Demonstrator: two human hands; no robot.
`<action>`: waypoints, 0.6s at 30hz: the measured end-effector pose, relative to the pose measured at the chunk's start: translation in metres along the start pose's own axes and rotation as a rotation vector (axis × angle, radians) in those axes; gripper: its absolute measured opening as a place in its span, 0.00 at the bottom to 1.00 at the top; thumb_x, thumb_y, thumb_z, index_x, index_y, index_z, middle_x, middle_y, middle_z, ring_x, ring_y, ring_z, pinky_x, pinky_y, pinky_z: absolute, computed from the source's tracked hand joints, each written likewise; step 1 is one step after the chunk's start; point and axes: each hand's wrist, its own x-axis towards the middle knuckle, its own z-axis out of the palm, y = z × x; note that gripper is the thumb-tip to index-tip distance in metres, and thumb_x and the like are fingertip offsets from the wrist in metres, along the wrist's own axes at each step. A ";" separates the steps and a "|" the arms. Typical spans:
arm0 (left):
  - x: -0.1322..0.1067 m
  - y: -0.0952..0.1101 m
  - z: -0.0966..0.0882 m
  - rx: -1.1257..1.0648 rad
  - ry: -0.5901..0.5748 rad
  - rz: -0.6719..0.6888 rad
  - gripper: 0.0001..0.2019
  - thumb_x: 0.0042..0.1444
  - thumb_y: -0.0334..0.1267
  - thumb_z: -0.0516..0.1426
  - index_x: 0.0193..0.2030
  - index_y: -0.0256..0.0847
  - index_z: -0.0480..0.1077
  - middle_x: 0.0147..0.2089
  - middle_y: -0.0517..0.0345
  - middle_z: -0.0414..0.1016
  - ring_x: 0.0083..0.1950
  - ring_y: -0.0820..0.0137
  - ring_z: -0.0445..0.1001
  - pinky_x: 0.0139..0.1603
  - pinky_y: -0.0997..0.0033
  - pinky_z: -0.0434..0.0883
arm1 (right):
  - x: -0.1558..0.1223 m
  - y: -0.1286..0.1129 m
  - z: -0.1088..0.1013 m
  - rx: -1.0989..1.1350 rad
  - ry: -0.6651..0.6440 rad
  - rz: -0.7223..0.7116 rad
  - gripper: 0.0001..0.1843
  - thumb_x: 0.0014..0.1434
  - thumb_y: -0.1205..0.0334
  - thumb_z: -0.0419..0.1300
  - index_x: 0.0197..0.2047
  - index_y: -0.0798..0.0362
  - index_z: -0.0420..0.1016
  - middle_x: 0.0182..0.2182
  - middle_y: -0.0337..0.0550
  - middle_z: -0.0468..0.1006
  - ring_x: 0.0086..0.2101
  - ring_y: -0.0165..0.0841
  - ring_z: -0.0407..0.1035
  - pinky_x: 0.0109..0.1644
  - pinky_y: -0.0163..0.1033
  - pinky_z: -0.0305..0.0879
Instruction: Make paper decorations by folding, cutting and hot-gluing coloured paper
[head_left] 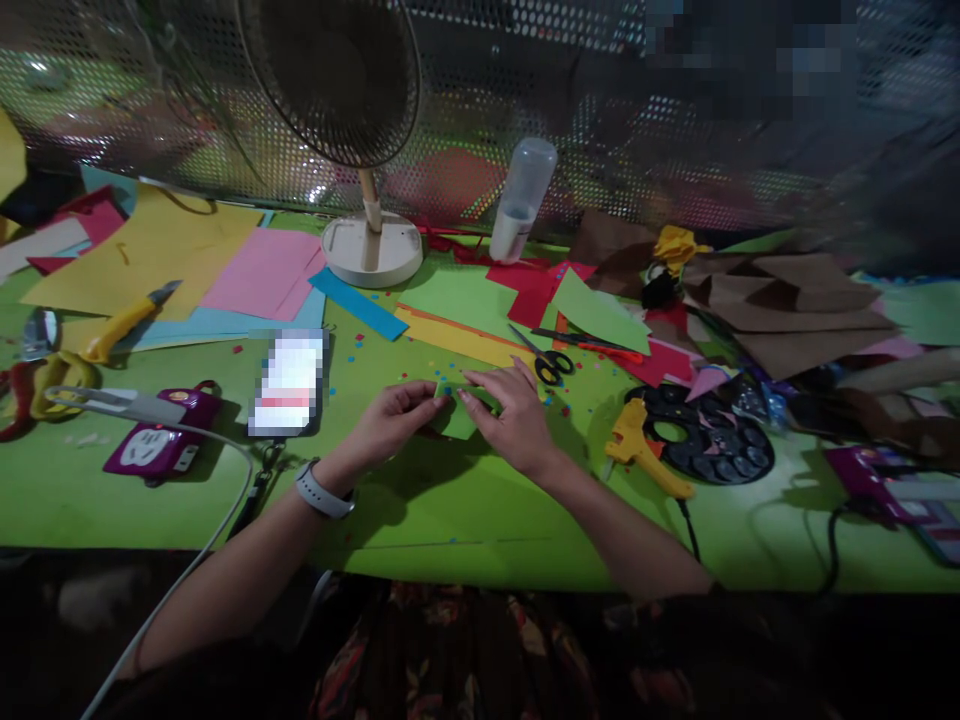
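A small green piece of paper [454,424] is between my hands, just above the green tabletop. My left hand [394,418], with a pale wristband, pinches its left edge between thumb and fingers. At the other side my right hand [511,415] has its thumb and fingers closed on the paper, near a small blue bit [448,391] on its upper edge. Black-handled scissors [551,364] lie just beyond my right hand. Tiny red and blue paper bits are scattered around. Part of the green paper is hidden behind my fingers.
A phone [291,383], purple power socket [161,435] and yellow cutter [133,322] lie left. To the right are a yellow glue gun [645,447] and black palette [724,440]. A fan [373,248], bottle [522,200] and coloured sheets [259,265] stand or lie behind. A white cable [244,490] crosses left.
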 end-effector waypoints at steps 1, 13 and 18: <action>0.000 0.001 0.000 0.000 -0.001 -0.002 0.12 0.56 0.48 0.63 0.36 0.42 0.76 0.29 0.61 0.70 0.29 0.75 0.67 0.30 0.77 0.70 | 0.000 0.000 0.000 0.000 -0.001 0.001 0.15 0.67 0.52 0.55 0.51 0.44 0.79 0.44 0.41 0.83 0.47 0.39 0.73 0.69 0.56 0.50; 0.000 -0.002 -0.002 -0.007 -0.041 -0.012 0.16 0.56 0.50 0.62 0.40 0.38 0.75 0.31 0.61 0.70 0.31 0.76 0.66 0.31 0.77 0.71 | -0.001 0.006 0.006 0.049 0.059 -0.058 0.14 0.65 0.54 0.59 0.50 0.48 0.79 0.43 0.42 0.83 0.45 0.37 0.74 0.68 0.55 0.50; 0.000 0.000 -0.001 -0.015 -0.043 -0.013 0.15 0.56 0.50 0.63 0.40 0.39 0.75 0.31 0.61 0.70 0.31 0.76 0.66 0.31 0.78 0.70 | -0.002 0.006 0.008 0.054 0.079 -0.090 0.12 0.64 0.57 0.61 0.49 0.49 0.79 0.41 0.42 0.83 0.44 0.37 0.74 0.65 0.53 0.54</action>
